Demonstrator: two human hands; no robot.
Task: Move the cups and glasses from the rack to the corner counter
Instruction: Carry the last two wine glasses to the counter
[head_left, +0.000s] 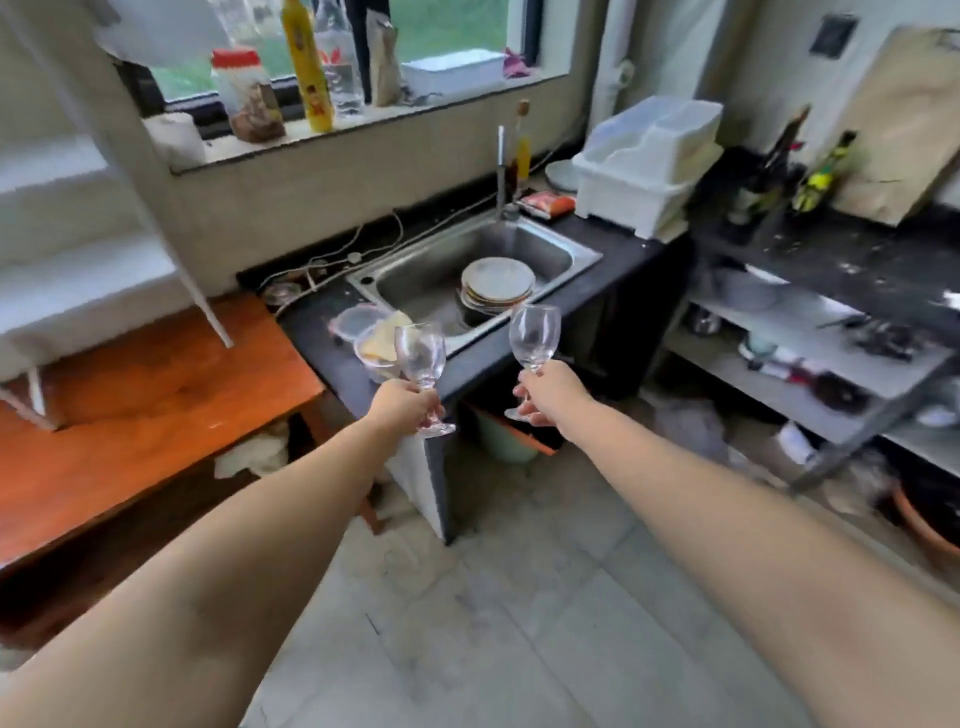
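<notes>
The fingers of the left hand (402, 405) curl round the stem of a clear wine glass (422, 358), held upright, its foot showing just below the hand. The fingers of the right hand (550, 392) grip the stem of a second wine glass (535, 335), also upright. Both glasses hang in the air in front of the dark table (631, 254), well apart from each other. Beyond them a steel sink (558, 248) holds a stack of plates (497, 283). Further back, right of the tap (501, 166), a white dish rack (641, 166) stands on the table under the window sill (363, 132).
</notes>
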